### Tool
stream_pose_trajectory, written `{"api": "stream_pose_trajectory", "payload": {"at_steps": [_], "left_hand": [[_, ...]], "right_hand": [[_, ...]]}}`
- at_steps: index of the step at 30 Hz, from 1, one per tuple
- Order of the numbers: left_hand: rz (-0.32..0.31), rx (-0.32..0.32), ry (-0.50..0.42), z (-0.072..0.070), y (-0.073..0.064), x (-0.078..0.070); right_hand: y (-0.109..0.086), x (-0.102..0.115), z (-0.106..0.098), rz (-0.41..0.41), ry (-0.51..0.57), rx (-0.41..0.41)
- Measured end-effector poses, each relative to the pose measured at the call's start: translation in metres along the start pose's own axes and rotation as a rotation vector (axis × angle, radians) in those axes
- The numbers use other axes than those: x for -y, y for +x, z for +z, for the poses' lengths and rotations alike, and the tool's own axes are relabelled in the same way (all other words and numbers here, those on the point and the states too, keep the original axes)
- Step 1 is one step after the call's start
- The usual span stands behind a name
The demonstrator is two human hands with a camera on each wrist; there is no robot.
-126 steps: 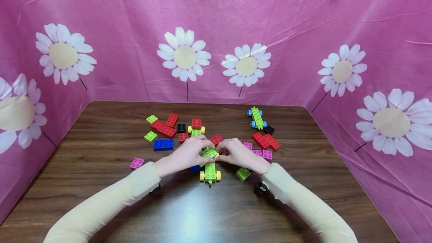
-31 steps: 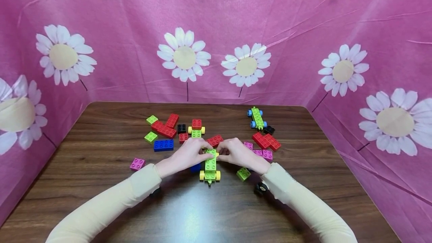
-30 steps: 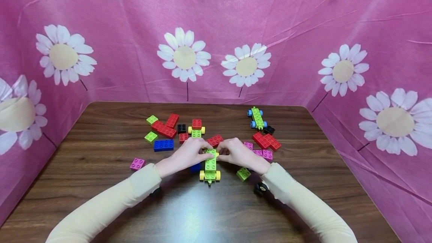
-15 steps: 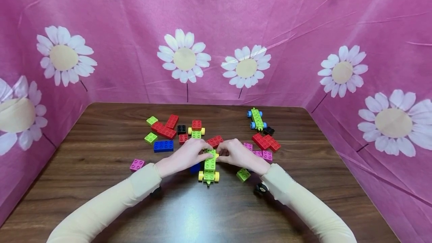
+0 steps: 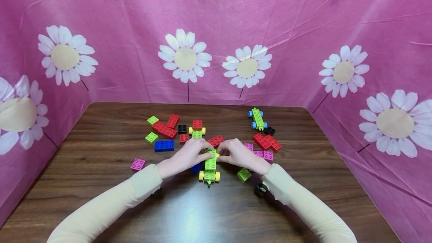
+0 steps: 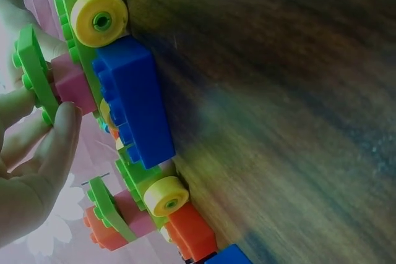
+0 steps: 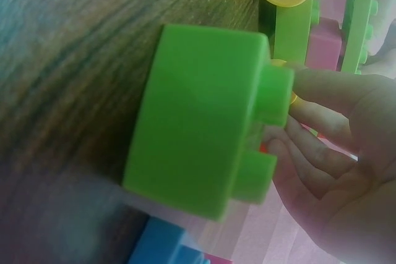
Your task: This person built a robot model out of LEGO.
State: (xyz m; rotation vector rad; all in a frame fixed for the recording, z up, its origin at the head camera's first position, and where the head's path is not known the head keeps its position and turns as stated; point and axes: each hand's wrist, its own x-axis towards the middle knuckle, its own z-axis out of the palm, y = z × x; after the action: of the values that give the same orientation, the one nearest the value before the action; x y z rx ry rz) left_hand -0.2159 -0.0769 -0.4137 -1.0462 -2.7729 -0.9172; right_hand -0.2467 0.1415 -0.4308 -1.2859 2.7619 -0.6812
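Note:
My left hand (image 5: 189, 155) pinches a thin light-green plate (image 6: 36, 69) between thumb and fingers; its thumb also lies against the pink brick (image 6: 73, 83) under the plate. That brick stands on a green toy car base (image 5: 209, 176) with yellow wheels, set on the table in the middle. In the head view the plate lies lengthwise along the base. My right hand (image 5: 237, 153) holds the base at its far yellow wheel, which its fingers partly cover. A blue brick (image 6: 136, 103) is beside the base on the left; a green brick (image 7: 198, 119) sits near my right wrist.
Behind the hands is another yellow-wheeled car (image 5: 197, 134) topped with a red brick (image 5: 197, 124). A blue-wheeled green base (image 5: 257, 119) stands at the back right. Red bricks (image 5: 164, 129), a long blue brick (image 5: 164, 145) and pink bricks (image 5: 268, 156) lie around on the wooden table (image 5: 101, 153).
About four seconds ago the green plate was askew above the base; it is now in line with it. Over the last second both hands have stayed in place, with the base shifting only slightly.

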Motion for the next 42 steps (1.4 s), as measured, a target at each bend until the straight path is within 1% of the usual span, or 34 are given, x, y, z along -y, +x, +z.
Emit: {"api": "stream_pose_trajectory", "payload": {"at_steps": [6, 10, 17, 22, 26, 31, 40, 42], "left_hand": [[0.015, -0.004, -0.009, 0.0020, -0.0005, 0.0003], [0.008, 0.004, -0.007, 0.0003, -0.0005, -0.0006], [-0.010, 0.052, -0.011, -0.0060, 0.0023, -0.0027], [-0.033, 0.072, -0.030, -0.0059, 0.0026, -0.0018], [-0.032, 0.056, -0.035, -0.0034, 0.0007, -0.0011], [-0.010, 0.040, -0.035, -0.0025, -0.0003, -0.0015], [0.012, 0.007, -0.001, -0.0007, -0.0009, -0.0005], [0.008, 0.009, -0.004, 0.0008, -0.0010, 0.0003]], "right_hand": [[-0.0008, 0.0003, 0.0003, 0.007, -0.007, 0.005], [-0.0004, 0.0004, -0.0005, 0.005, -0.012, 0.003], [0.0003, 0.0001, 0.0001, 0.013, -0.005, 0.006], [-0.0001, 0.0012, 0.0002, 0.020, 0.003, 0.007], [-0.0004, 0.0014, -0.0003, 0.017, 0.004, 0.004], [0.0001, 0.0003, -0.0008, 0.008, -0.005, -0.001], [0.0027, -0.0020, -0.0001, 0.013, 0.002, 0.007], [0.0027, -0.0024, 0.0008, 0.017, 0.003, 0.011]]}}
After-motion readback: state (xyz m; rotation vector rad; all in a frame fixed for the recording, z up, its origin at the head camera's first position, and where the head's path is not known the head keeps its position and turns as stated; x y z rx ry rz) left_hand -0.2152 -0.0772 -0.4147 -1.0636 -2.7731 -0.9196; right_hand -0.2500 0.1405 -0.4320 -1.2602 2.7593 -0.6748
